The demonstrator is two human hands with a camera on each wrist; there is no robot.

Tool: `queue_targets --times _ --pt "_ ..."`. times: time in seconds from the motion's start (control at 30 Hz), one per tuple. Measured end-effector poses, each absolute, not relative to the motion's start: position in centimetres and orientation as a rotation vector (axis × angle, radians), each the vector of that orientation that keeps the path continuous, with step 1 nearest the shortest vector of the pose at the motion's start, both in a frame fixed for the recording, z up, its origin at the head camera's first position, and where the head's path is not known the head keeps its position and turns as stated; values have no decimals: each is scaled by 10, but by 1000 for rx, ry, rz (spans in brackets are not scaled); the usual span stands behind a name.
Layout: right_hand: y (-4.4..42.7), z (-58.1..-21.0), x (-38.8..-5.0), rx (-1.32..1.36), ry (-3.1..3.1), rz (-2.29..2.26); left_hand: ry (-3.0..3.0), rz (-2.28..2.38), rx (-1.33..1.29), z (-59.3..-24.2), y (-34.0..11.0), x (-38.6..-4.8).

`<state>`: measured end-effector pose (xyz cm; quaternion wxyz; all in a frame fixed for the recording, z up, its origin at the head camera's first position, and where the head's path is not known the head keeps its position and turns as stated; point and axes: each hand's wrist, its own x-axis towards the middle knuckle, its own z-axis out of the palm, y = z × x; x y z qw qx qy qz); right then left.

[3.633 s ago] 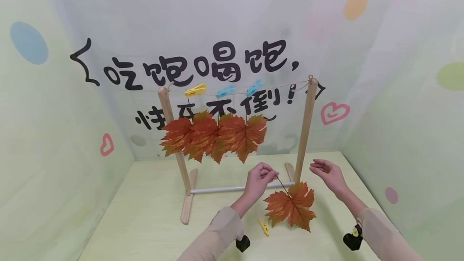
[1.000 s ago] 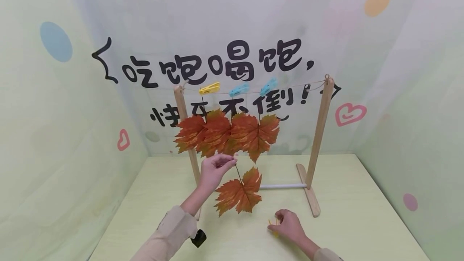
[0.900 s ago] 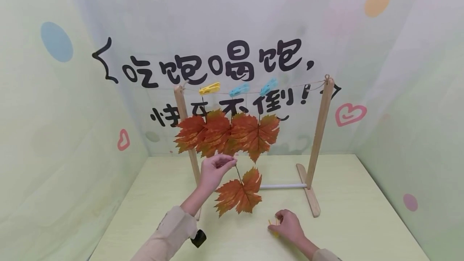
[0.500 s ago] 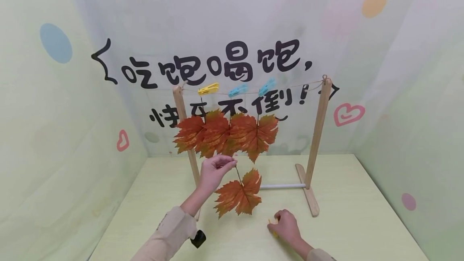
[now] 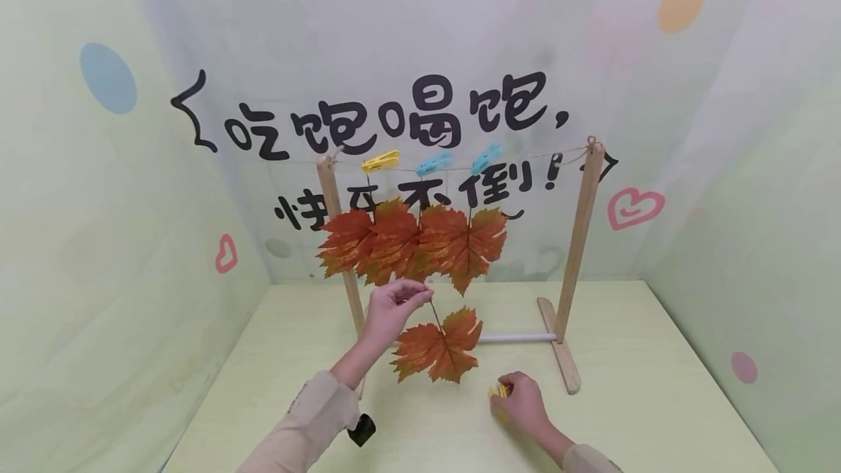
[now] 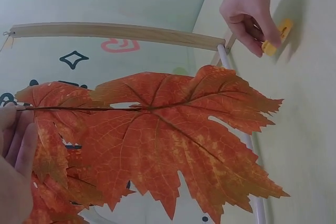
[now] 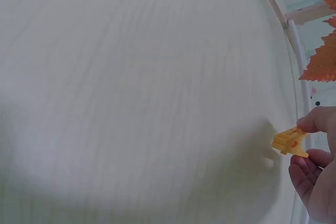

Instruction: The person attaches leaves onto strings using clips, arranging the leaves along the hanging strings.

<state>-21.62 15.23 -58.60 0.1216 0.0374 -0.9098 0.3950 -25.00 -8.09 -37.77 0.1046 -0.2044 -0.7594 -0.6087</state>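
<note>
My left hand [image 5: 389,316] pinches the stem of an orange-red artificial maple leaf [image 5: 439,345], which hangs in front of the rack. In the left wrist view that leaf [image 6: 173,135] fills the middle, its stem between my fingertips at the left edge. Low over the table at the right, my right hand [image 5: 522,404] pinches a small yellow clothespin [image 5: 497,391]. The right wrist view shows the clothespin [image 7: 290,142] between thumb and fingers. Behind, several similar leaves [image 5: 463,243] hang overlapping from a string, held by one yellow clothespin [image 5: 381,160] and two blue clothespins [image 5: 434,163].
A wooden rack has a left post [image 5: 331,188], a right post [image 5: 578,239] and a foot [image 5: 560,349] on the pale table [image 5: 631,385]. A white rod [image 5: 519,338] joins the posts low down. The string's right stretch [image 5: 532,159] carries no leaf. Printed fabric walls [image 5: 723,166] surround the table.
Since the earliest frame, my left hand has carried the leaf leftward, and my right hand has come down to the yellow clothespin. In the last half second the clothespin has turned and risen slightly.
</note>
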Motion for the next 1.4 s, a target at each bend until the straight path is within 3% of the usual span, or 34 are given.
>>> queue_targets --times 0.53,0.93,1.17,1.4 --pt "177 -513 -236 130 -2498 1477 -2259 -1788 -646 -371 -72 -258" --pt "198 -462 -244 210 -2499 1441 -2240 -1743 -716 -385 -55 -285" --pt "210 -429 -250 230 -2469 1424 -2209 -1757 -733 -373 -38 -292" --pt "222 -398 -254 268 -2474 1367 -2198 -1780 -720 -339 -24 -273"
